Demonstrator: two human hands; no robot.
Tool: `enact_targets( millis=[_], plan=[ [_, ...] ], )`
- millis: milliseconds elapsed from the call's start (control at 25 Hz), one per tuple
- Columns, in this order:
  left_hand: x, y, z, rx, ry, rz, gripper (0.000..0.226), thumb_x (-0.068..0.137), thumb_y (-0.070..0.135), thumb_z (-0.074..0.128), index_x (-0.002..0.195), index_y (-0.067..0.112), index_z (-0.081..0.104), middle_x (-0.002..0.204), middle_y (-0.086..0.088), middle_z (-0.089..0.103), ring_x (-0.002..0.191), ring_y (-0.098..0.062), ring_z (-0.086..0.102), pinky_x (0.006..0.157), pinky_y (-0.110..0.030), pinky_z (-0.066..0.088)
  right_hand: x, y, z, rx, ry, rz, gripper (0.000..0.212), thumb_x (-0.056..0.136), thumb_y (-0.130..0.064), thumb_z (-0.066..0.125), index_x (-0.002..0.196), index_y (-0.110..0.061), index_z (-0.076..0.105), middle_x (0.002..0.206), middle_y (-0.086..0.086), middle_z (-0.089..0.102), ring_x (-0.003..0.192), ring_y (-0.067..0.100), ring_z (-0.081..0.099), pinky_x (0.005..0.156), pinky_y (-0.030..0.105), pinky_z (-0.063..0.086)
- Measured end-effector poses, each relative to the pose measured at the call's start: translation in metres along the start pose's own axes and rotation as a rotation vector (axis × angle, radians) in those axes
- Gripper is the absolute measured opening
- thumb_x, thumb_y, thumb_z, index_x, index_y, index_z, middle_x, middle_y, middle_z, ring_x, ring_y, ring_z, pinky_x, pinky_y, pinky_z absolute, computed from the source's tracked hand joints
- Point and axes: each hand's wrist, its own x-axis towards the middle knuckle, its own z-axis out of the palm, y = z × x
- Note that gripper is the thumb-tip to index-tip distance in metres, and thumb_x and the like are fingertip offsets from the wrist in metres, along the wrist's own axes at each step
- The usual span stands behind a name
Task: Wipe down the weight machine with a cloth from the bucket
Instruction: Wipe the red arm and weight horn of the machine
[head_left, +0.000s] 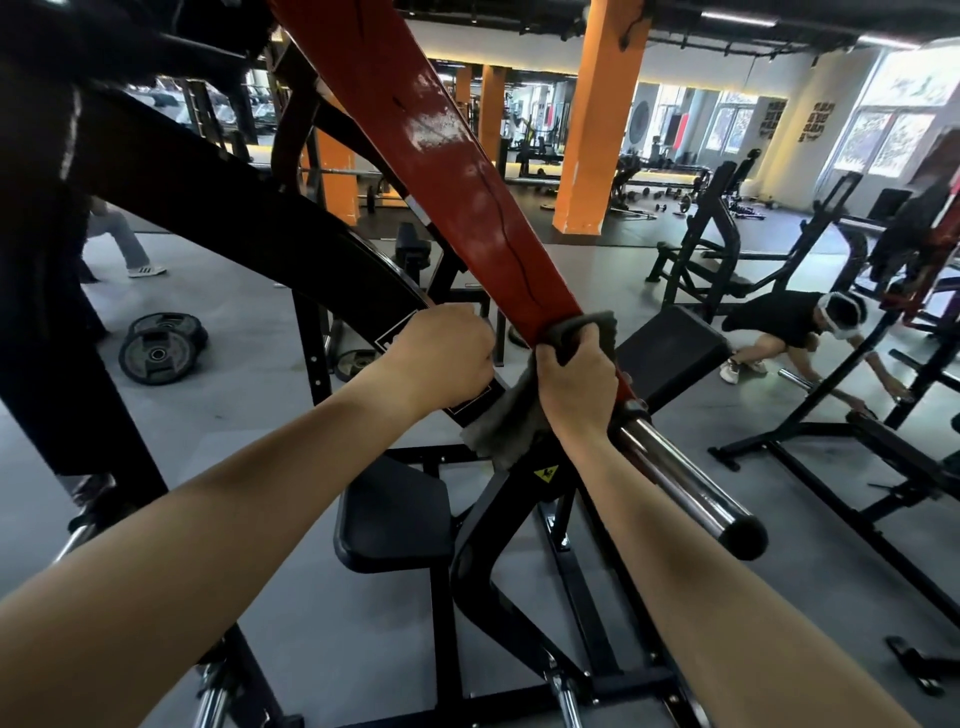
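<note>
Grey cloth (589, 323) wrapped round lower end of red arm (467, 208). My right hand (574, 376) grips it there, fingers (550, 358) curled tight over cloth, loose tail hanging below. Arm's long axis runs up-left from my fingers, down-right into chrome bar (685, 478) just beyond wrist. My left hand (441, 358) just beside, fingers curled on black frame (234, 218), bracing. Right hand does the wiping; next stroke, I judge, slides along that axis. Bucket not in view.
</note>
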Motion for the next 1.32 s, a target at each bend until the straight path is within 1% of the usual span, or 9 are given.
enact_targets(
  millis=[120, 280, 560, 680, 760, 840, 1000, 1200, 1320],
  plan=[
    [0.0, -0.003, 0.0, 0.004, 0.004, 0.014, 0.036, 0.093, 0.025, 0.049, 0.06, 0.02, 0.034, 0.069, 0.002, 0.04, 0.08, -0.026, 0.057, 0.065, -0.038, 0.049, 0.003, -0.009, -0.001, -0.019, -0.04, -0.012, 0.014, 0.096, -0.022, 0.061, 0.102, -0.014, 0.052, 0.086, -0.006, 0.064, 0.072, 0.007, 0.062, 0.062, 0.012, 0.043],
    [0.0, -0.002, -0.003, -0.001, 0.04, 0.022, 0.035, 0.093, 0.029, 0.051, 0.062, 0.02, 0.038, 0.069, 0.004, 0.035, 0.08, -0.023, 0.053, 0.062, -0.033, 0.039, 0.006, -0.028, 0.007, -0.233, -0.095, -0.363, 0.014, 0.094, -0.023, 0.064, 0.103, -0.016, 0.056, 0.091, -0.004, 0.068, 0.072, 0.012, 0.062, 0.064, 0.026, 0.046],
    [-0.003, -0.006, 0.002, -0.074, 0.037, -0.009, 0.031, 0.09, 0.025, 0.052, 0.061, 0.015, 0.048, 0.074, -0.001, 0.046, 0.08, -0.025, 0.058, 0.062, -0.036, 0.046, -0.005, 0.008, 0.002, -0.399, -0.003, -0.248, 0.017, 0.094, -0.028, 0.067, 0.102, -0.016, 0.057, 0.089, -0.001, 0.069, 0.068, 0.014, 0.061, 0.065, 0.026, 0.04],
    [-0.002, -0.004, 0.0, -0.07, 0.053, 0.0, 0.033, 0.088, 0.029, 0.053, 0.059, 0.017, 0.043, 0.074, -0.002, 0.047, 0.08, -0.025, 0.057, 0.059, -0.032, 0.037, 0.004, -0.016, 0.013, -0.344, 0.034, -0.358, 0.016, 0.093, -0.023, 0.068, 0.103, -0.014, 0.059, 0.091, 0.003, 0.069, 0.075, 0.021, 0.068, 0.068, 0.029, 0.048],
    [-0.002, -0.004, -0.001, -0.086, 0.05, -0.007, 0.034, 0.088, 0.03, 0.054, 0.059, 0.02, 0.04, 0.076, -0.001, 0.045, 0.082, -0.025, 0.056, 0.06, -0.032, 0.038, 0.006, -0.018, 0.013, -0.365, 0.045, -0.397, 0.019, 0.094, -0.026, 0.067, 0.105, -0.013, 0.06, 0.092, 0.005, 0.069, 0.077, 0.023, 0.068, 0.069, 0.028, 0.044],
    [-0.002, -0.005, 0.002, -0.098, 0.047, -0.002, 0.035, 0.088, 0.029, 0.053, 0.057, 0.02, 0.039, 0.072, 0.001, 0.04, 0.085, -0.026, 0.055, 0.061, -0.033, 0.036, 0.003, -0.003, 0.009, -0.417, 0.084, -0.366, 0.027, 0.093, -0.033, 0.069, 0.108, -0.012, 0.06, 0.094, 0.006, 0.07, 0.082, 0.025, 0.069, 0.075, 0.03, 0.046],
    [-0.001, -0.008, 0.006, -0.086, 0.061, 0.008, 0.033, 0.087, 0.028, 0.053, 0.058, 0.017, 0.04, 0.071, 0.0, 0.042, 0.086, -0.027, 0.055, 0.061, -0.033, 0.038, -0.011, 0.011, 0.021, -0.471, 0.171, -0.22, 0.046, 0.086, -0.031, 0.079, 0.119, -0.004, 0.059, 0.114, 0.017, 0.069, 0.106, 0.037, 0.066, 0.095, 0.045, 0.053],
    [0.0, -0.009, 0.007, -0.092, 0.096, 0.016, 0.031, 0.086, 0.035, 0.054, 0.061, 0.02, 0.043, 0.078, -0.001, 0.047, 0.078, -0.023, 0.053, 0.055, -0.031, 0.033, 0.006, -0.025, 0.035, -0.316, 0.155, -0.327, 0.05, 0.087, -0.039, 0.069, 0.122, -0.007, 0.055, 0.125, 0.015, 0.061, 0.118, 0.034, 0.056, 0.1, 0.042, 0.051],
    [0.001, -0.012, 0.012, -0.101, 0.104, 0.049, 0.036, 0.088, 0.033, 0.05, 0.056, 0.022, 0.037, 0.071, 0.003, 0.038, 0.082, -0.024, 0.054, 0.059, -0.033, 0.034, -0.002, -0.001, 0.025, -0.344, 0.123, -0.258, 0.054, 0.087, -0.049, 0.065, 0.12, -0.009, 0.053, 0.125, 0.014, 0.06, 0.115, 0.032, 0.058, 0.097, 0.044, 0.052]
  ],
)
